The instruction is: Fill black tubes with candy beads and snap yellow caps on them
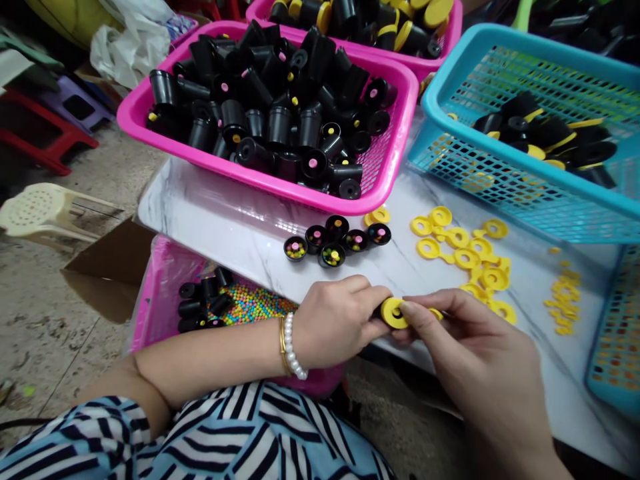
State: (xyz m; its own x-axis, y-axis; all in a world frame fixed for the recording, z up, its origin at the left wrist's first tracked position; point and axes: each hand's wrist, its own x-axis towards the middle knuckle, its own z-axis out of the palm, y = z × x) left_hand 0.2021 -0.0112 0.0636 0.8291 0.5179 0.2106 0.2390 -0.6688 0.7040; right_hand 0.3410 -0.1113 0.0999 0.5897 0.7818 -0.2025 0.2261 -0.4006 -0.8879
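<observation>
My left hand [345, 320] is closed round a small black container, mostly hidden by the fingers. At its mouth sits a yellow ring-shaped cap [394, 313], pinched by the thumb and fingers of my right hand [475, 353]. The cap's small attached lid [436, 313] sticks out to the right, partly under my right fingers. Just beyond my hands stand several open black containers [333, 254] with coloured beads and pink, yellow or orange pegs inside. More yellow caps [467, 258] lie loose on the marble-patterned table [225, 207], right of those containers.
A pink basket [395, 167] heaped with black containers stands at the back, another pink basket [453, 40] behind it. Right are a blue basket [500, 160] and small yellow pieces [564, 300]. A pink bin [150, 293] below holds coloured beads [257, 307].
</observation>
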